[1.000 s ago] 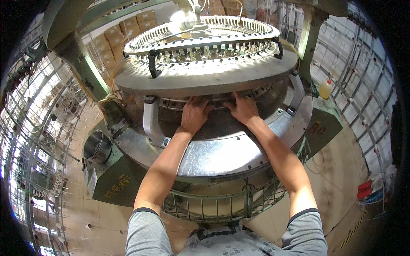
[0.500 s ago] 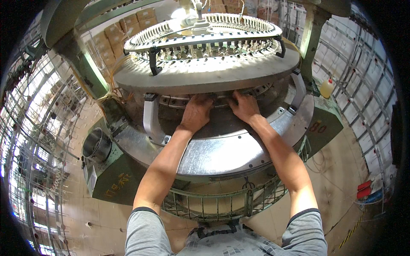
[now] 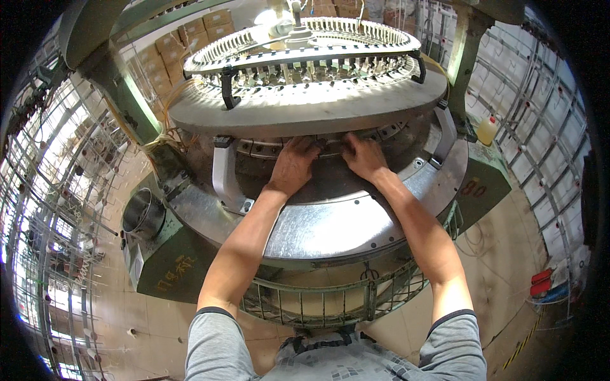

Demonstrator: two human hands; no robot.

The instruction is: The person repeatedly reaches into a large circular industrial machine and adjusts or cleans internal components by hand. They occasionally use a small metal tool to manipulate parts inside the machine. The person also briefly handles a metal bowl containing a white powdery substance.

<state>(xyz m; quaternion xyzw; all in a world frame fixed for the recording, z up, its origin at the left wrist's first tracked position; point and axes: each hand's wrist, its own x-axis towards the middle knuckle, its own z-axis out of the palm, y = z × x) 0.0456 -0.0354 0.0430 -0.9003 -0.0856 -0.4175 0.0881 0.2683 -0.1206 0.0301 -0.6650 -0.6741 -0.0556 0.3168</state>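
Observation:
Both my arms reach into the gap beneath the wide grey plate (image 3: 305, 120) of a round knitting machine. My left hand (image 3: 294, 166) has curled fingers at the dark-notched inner ring (image 3: 260, 150), beside a small dark piece I cannot make out. A short way to its right, my right hand (image 3: 365, 159) is closed too, its bent fingertips against the same ring. What either hand grips is hidden by the fingers and the shadow under the plate. Below my wrists curves the shiny metal bed ring (image 3: 318, 232).
Pale brackets (image 3: 227, 174) hold up the plate on both sides. A ring of yarn feeders (image 3: 305, 60) stands above it. To the left sits a dark metal bucket (image 3: 143, 214); at right, a bottle of yellow liquid (image 3: 487, 130). A green barred guard (image 3: 324, 305) curves in front of me.
My left fingers have shifted slightly at the ring, and the small dark piece beside them shows more. My right hand has barely moved.

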